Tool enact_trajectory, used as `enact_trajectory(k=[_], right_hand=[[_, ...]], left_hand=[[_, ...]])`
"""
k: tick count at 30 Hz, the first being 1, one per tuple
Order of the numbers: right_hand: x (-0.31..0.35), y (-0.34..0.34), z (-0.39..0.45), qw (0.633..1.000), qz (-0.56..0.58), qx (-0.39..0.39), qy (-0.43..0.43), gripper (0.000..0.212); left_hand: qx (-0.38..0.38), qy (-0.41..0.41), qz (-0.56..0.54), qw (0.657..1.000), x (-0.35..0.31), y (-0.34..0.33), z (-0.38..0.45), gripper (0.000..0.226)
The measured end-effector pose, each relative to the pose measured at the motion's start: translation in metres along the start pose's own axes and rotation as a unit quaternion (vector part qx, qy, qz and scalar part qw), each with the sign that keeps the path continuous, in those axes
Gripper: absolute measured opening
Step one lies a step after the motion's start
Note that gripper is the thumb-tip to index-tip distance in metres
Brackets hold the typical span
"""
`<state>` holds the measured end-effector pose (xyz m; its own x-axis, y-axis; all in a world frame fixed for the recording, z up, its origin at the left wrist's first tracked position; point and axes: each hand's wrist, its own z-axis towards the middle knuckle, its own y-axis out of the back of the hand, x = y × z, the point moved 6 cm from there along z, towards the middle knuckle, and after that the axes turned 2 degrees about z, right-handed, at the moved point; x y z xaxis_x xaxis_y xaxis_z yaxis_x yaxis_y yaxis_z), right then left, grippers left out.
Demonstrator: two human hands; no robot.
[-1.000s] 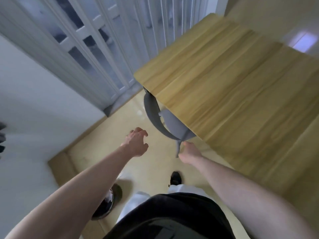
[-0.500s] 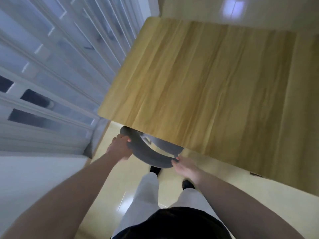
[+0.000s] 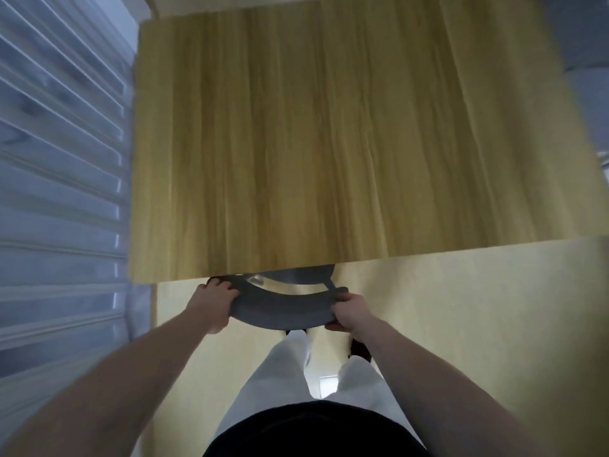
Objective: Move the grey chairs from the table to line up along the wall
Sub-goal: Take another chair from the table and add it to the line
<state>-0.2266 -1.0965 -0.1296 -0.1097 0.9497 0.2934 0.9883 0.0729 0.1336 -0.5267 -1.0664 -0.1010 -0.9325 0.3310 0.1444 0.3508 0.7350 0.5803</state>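
A grey chair (image 3: 280,310) is tucked under the near edge of the wooden table (image 3: 329,143). Only its curved backrest and a sliver of the seat show; the legs and most of the seat are hidden below the tabletop. My left hand (image 3: 212,300) grips the left end of the backrest. My right hand (image 3: 351,311) grips the right end. Both hands are closed around the backrest's top edge.
A slatted white folding door or shutter (image 3: 59,192) runs along the left side, close to the table's left edge. Pale yellow floor (image 3: 461,308) lies to the right of me. My legs in white trousers stand right behind the chair.
I have turned to face the table squarely. Both hands, which were reaching for the backrest a second ago, have closed on its two ends.
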Motion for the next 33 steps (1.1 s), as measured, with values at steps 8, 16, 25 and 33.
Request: enact_trajectory(k=[8, 16, 25, 33], right_hand=[[-0.023, 0.046, -0.010, 0.998, 0.006, -0.063, 0.019, 0.032], [-0.077, 0.158, -0.022, 0.996, 0.017, -0.086, 0.015, 0.029], [-0.114, 0.290, -0.028, 0.986, 0.087, -0.144, 0.016, 0.028], [-0.126, 0.419, -0.039, 0.942, -0.121, -0.307, 0.068, 0.043]], left_hand=[[0.001, -0.058, 0.002, 0.998, -0.056, -0.007, -0.014, 0.061], [-0.100, -0.091, -0.032, 0.990, -0.170, 0.007, -0.045, 0.043], [-0.139, -0.098, 0.008, 0.985, -0.303, 0.047, -0.057, 0.031], [-0.073, -0.193, 0.003, 0.978, -0.466, 0.038, -0.069, 0.021]])
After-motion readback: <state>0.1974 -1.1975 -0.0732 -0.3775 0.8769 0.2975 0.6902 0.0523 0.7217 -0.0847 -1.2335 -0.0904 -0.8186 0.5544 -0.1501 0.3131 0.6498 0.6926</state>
